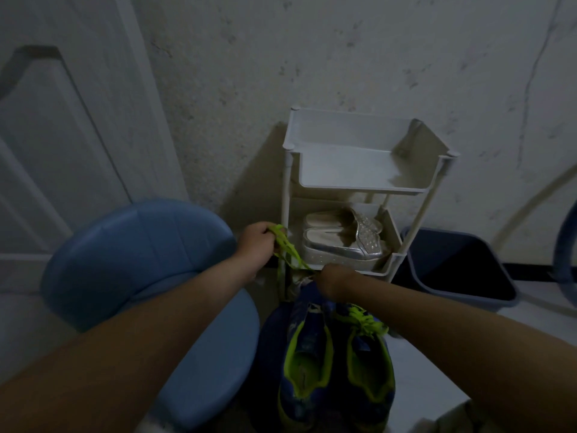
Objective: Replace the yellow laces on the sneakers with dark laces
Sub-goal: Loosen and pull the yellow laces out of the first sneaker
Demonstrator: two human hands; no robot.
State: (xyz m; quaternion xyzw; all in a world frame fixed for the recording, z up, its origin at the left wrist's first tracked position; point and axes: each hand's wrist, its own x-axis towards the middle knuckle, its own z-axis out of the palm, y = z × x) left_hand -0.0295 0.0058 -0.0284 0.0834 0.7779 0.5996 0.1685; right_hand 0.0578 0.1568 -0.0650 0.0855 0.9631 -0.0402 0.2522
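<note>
Two blue sneakers with neon yellow-green linings stand side by side at the bottom centre, the left sneaker [304, 354] and the right sneaker [370, 364]. The right one still carries a yellow lace [367, 321] over its tongue. My left hand [257, 245] grips a bunch of loose yellow lace [288, 248] raised above the shoes. That lace runs down to my right hand [332, 281], which pinches it near the toe of the left sneaker. No dark laces are in view.
A white two-tier rack [359, 189] stands against the wall, with silver shoes [340, 239] on its lower shelf. A blue chair [140, 276] is at my left. A dark blue bin [462, 270] sits on the floor to the right. A white door is at far left.
</note>
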